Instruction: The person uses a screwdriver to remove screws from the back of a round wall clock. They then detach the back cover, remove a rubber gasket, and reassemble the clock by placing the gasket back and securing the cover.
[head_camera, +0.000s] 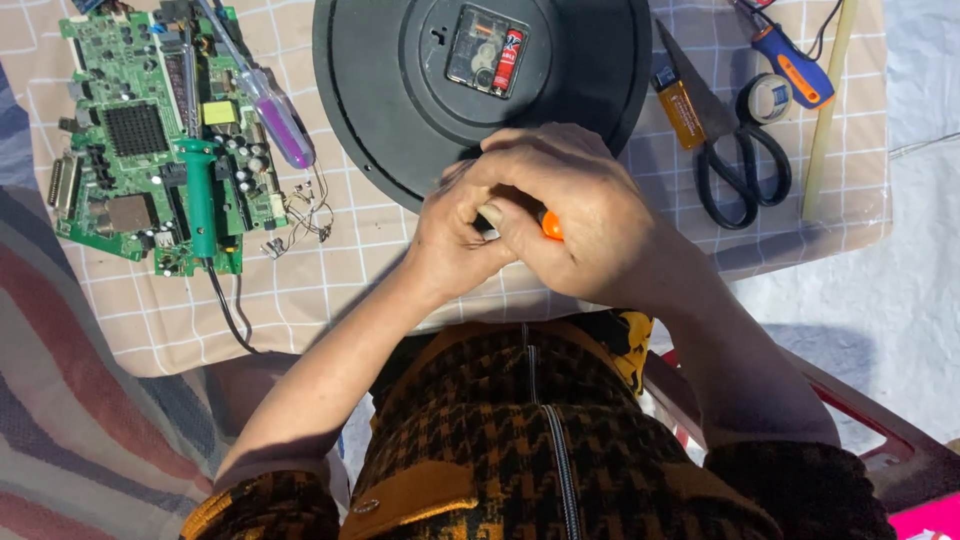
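Orange-handled screwdriver is gripped tight by the right hand, left hand pressed against it, at the black clock back's rim.

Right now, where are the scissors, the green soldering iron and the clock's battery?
scissors (742, 165): head view, on the black handle loops.
green soldering iron (201, 195): head view, on the middle of its handle, lying over the circuit board.
battery (508, 60): head view, on its red-and-black body in the clock's back.

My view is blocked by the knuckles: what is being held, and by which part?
The right hand grips a small orange-tipped tool, mostly hidden in the fist; the left hand closes beside it. The gripped part cannot be told.
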